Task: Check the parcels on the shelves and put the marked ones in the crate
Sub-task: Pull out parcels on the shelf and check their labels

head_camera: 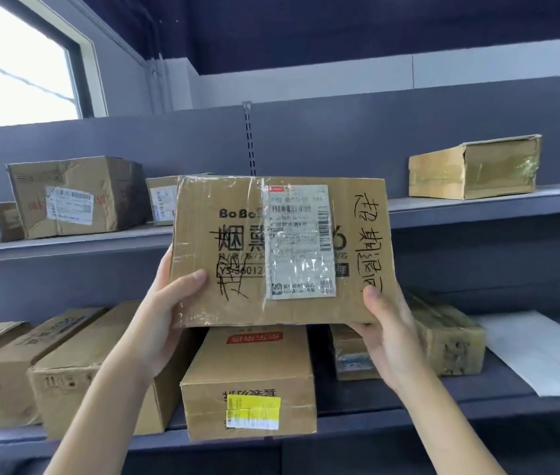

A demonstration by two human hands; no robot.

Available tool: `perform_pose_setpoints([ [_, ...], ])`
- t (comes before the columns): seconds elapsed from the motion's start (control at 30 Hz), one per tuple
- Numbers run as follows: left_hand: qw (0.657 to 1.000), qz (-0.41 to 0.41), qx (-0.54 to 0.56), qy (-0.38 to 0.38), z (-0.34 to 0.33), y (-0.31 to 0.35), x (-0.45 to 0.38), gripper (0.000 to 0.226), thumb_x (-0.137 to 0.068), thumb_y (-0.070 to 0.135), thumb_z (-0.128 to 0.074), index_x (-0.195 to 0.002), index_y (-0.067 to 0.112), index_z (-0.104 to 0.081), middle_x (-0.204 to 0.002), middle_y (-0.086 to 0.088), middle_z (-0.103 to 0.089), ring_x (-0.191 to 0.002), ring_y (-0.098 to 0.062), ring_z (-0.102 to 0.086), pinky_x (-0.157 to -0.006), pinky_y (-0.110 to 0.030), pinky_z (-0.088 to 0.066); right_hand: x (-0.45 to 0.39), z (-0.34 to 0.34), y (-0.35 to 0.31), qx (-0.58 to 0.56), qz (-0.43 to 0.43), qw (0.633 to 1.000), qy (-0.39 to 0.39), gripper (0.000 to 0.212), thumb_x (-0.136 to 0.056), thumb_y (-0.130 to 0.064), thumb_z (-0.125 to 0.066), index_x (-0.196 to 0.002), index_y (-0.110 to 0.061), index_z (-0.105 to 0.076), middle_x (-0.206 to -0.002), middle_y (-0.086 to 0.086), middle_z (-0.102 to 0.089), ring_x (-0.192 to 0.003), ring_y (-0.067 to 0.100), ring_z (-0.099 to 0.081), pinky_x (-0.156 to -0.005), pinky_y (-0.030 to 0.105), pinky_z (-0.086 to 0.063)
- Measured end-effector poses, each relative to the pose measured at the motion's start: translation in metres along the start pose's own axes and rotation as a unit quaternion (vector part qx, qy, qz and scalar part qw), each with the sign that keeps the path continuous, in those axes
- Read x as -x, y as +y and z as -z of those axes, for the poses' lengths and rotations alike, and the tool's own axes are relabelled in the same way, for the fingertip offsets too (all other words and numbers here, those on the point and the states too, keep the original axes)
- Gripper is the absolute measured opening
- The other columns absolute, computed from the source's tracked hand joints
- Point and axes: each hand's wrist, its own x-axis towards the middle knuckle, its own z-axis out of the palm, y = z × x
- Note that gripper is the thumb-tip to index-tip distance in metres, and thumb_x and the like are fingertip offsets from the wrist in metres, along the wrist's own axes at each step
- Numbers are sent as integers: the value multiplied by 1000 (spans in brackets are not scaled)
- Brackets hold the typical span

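Both hands hold a flat cardboard parcel (pixel 282 252) up in front of the shelves, its broad face turned toward the camera and its long axis running left to right. The left hand (pixel 165 303) grips the parcel's lower left corner, thumb pressed on the front face, fingers hidden behind. The right hand (pixel 388 323) grips the lower right corner the same way. A shipping label (pixel 300 241) sits right of centre on that face, and black handwriting (pixel 369 241) runs down the parcel's right edge, so it looks like a marked one. The crate is not in view; I judge the parcel must come down and away from the shelves.
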Motion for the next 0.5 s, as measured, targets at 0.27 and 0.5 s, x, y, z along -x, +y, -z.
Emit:
perform_pose_setpoints([
  [0.27, 999, 8, -4, 44, 20, -24, 33, 59, -69, 17, -57, -125, 30, -45, -104, 5, -70, -93, -15, -68, -68, -25, -56, 16, -5, 26, -4, -18, 1000, -16, 92, -43, -57, -83, -124, -25, -52, -118, -3, -65, -115, 17, -57, -106, 48, -37],
  [0.5, 990, 131, -4, 52, 55, -67, 109, 93, -46, 30, -78, -131, 29, -42, -114, 2, -68, -98, -16, -67, -73, -32, -57, 52, 5, 67, -2, -82, 997, 0, 58, -56, -50, -78, -108, -31, -63, -111, -4, -67, -107, 17, -60, -91, 40, -47],
])
